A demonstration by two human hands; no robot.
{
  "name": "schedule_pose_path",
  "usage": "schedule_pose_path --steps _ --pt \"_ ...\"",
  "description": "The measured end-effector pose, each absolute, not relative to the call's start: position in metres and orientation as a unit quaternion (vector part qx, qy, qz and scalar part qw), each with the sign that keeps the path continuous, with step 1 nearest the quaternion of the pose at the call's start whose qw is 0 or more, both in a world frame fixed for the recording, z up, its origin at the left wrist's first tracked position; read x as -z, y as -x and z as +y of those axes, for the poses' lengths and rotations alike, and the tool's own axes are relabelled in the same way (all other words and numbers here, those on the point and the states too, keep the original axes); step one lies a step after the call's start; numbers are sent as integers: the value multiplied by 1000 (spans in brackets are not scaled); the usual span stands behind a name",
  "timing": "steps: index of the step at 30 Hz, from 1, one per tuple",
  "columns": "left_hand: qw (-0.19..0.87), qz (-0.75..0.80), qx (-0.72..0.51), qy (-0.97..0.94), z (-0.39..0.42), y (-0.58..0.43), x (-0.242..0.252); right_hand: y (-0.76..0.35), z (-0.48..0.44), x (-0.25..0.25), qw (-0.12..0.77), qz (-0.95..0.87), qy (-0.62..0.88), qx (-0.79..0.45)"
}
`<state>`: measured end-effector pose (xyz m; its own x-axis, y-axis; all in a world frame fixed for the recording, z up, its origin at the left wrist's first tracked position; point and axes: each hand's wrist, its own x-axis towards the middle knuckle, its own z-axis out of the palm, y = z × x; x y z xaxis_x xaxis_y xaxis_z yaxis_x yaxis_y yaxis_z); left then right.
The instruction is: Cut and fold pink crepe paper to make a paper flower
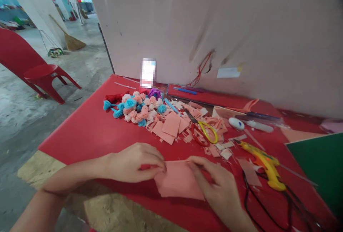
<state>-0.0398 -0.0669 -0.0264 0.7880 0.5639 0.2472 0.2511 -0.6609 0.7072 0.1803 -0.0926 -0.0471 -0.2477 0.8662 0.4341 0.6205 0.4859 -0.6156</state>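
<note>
The grip of left hand (138, 163) and right hand (218, 180) pinches pink paper (178, 182) at either side; uneven pulling could tear it; a brushed cord (289, 207) could drag the glue gun (268, 167).

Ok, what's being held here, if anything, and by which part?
A pink paper sheet: the left hand grips its left side, the right hand its right side.

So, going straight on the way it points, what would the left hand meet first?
Beyond the pink paper it pinches, the left hand would probably meet the right hand at the paper's other side; depth is uncertain.
</note>
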Motion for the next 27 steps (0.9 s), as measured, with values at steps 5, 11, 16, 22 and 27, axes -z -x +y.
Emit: schedule_pose_path --steps 5,11,16,22,27 --pt "365 260 -224 -865 -54 55 19 -199 -84 42 426 -708 550 -119" --pt "495 337 -347 -722 -53 42 47 -196 -82 44 444 -689 553 -152" --pt "636 349 -247 -643 -63 21 71 -186 -84 49 453 -690 531 -192" --pt "645 372 -211 -634 -67 16 61 -182 -85 53 410 -677 507 -340" --pt "610 369 -203 -671 -67 17 60 -176 -86 54 394 -649 543 -358"
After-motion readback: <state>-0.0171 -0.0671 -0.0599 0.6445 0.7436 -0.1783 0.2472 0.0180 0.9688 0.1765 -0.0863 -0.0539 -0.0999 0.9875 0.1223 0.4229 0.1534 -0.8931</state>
